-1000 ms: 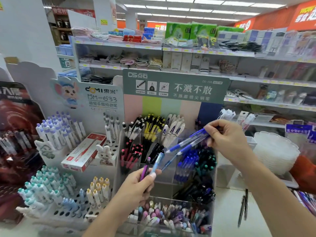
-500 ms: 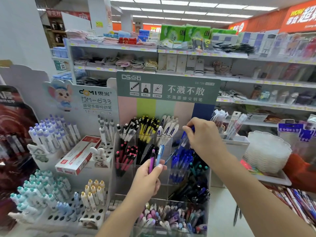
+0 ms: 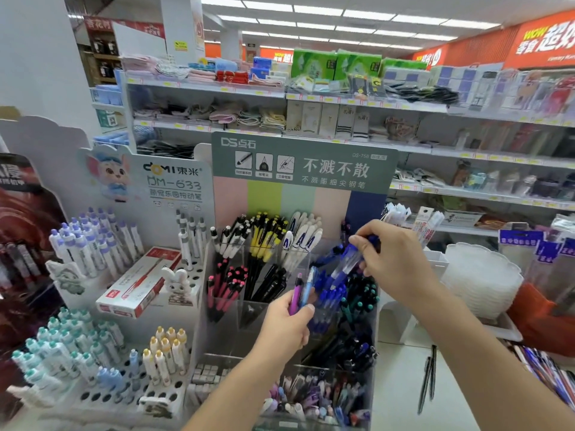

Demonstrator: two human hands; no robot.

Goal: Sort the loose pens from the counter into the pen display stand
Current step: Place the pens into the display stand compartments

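Behind the right hand (image 3: 395, 262), the stand's rear right slot was mostly blocked, so what sat there was hard to tell. That hand pinched blue pens (image 3: 345, 265), translucent barrels tilted, tips down over the clear pen display stand (image 3: 323, 325). Left hand (image 3: 286, 328) was closed around a purple pen (image 3: 295, 294) and a light-blue pen (image 3: 308, 286). Two dark pens (image 3: 427, 377) lay on the counter (image 3: 398, 390).

The right hand (image 3: 395, 262) is gripping blue pens (image 3: 345, 265) tilted over the pen display stand (image 3: 367, 309). The left hand (image 3: 286, 321) is holding a purple pen (image 3: 295, 295) and a light-blue pen (image 3: 309, 286). Two black pens (image 3: 427, 377) are lying on the table (image 3: 401, 384).
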